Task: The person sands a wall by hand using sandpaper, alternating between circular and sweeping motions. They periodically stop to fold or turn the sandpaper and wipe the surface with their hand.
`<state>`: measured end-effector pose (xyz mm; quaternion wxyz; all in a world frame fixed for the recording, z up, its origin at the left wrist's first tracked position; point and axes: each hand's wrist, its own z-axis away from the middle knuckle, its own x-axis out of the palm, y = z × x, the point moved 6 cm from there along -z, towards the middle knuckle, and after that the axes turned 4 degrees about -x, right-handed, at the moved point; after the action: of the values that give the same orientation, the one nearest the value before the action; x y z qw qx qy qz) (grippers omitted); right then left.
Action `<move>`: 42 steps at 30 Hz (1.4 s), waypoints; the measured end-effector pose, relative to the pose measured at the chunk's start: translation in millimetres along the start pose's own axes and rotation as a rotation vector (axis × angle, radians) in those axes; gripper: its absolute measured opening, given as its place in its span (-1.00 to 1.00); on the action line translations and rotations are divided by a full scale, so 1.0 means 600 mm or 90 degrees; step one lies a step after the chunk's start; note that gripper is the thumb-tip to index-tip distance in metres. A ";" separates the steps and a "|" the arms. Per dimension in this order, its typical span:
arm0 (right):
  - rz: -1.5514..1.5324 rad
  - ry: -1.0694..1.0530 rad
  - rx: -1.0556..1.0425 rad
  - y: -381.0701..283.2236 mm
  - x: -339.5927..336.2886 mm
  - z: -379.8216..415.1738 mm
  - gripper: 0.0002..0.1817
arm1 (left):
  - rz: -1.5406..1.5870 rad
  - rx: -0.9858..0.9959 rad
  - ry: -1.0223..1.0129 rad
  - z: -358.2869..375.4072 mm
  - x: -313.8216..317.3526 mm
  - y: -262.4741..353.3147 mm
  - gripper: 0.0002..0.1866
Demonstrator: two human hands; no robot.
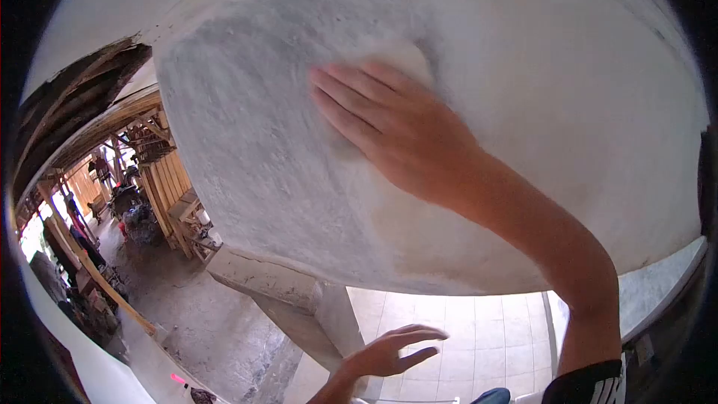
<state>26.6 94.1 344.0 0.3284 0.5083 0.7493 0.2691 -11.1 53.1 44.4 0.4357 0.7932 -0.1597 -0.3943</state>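
To the left, above the concrete ledge (269, 279), the wall panel (598, 120) showed a broad, streaky grey patch (239, 127). Just right of the ledge, your left hand (389, 352) hung open and empty, fingers loosely spread. Up and right of the ledge, your right hand (407, 131) lay flat, nearly fully open, over something pale, too blurred to name. Farther right the panel was mostly pale, so the surface looked uneven and only partly worked, though whether grey was going on or coming off, you couldn't tell
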 end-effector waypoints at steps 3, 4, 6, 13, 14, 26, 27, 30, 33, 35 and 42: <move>0.036 -0.006 -0.042 -0.001 0.006 0.005 -0.54 | -0.064 -0.098 0.056 0.029 -0.059 0.001 -0.72; 0.064 -0.003 -0.051 0.002 0.010 0.004 -0.53 | -0.082 -0.083 0.082 0.024 -0.071 0.014 -0.72; 0.041 0.033 -0.042 0.012 0.029 -0.045 -0.54 | -0.076 -0.010 0.136 -0.006 -0.087 0.062 -0.72; -0.049 0.004 0.015 0.016 0.025 -0.057 -0.59 | -0.413 0.332 0.658 -0.030 -0.225 0.353 -0.56; -0.064 0.038 0.018 0.014 0.017 -0.051 -0.61 | -0.494 0.349 0.729 -0.045 -0.249 0.382 -0.48; -0.264 0.012 0.108 -0.047 -0.053 0.156 -0.63 | -0.733 0.230 0.898 -0.208 -0.333 0.380 -0.21; -0.278 0.010 0.137 -0.058 -0.058 0.186 -0.65 | -0.748 0.230 0.910 -0.216 -0.342 0.385 -0.24; -0.302 0.024 0.225 -0.086 -0.067 0.250 -0.68 | -0.794 0.215 0.902 -0.223 -0.353 0.389 -0.31; -0.299 0.064 0.281 -0.085 -0.081 0.280 -0.68 | -0.838 0.182 0.797 -0.193 -0.317 0.346 -0.37; -0.304 0.103 0.309 -0.075 -0.092 0.286 -0.69 | -0.855 0.182 0.733 -0.179 -0.293 0.300 -0.40; -0.316 0.146 0.362 -0.088 -0.080 0.279 -0.75 | -0.886 0.347 0.852 -0.209 -0.351 0.396 -0.45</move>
<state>137.1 42.8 208.6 0.1435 0.3491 0.9259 0.0184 -28.1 114.7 379.9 -0.0886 0.8414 0.5329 0.0161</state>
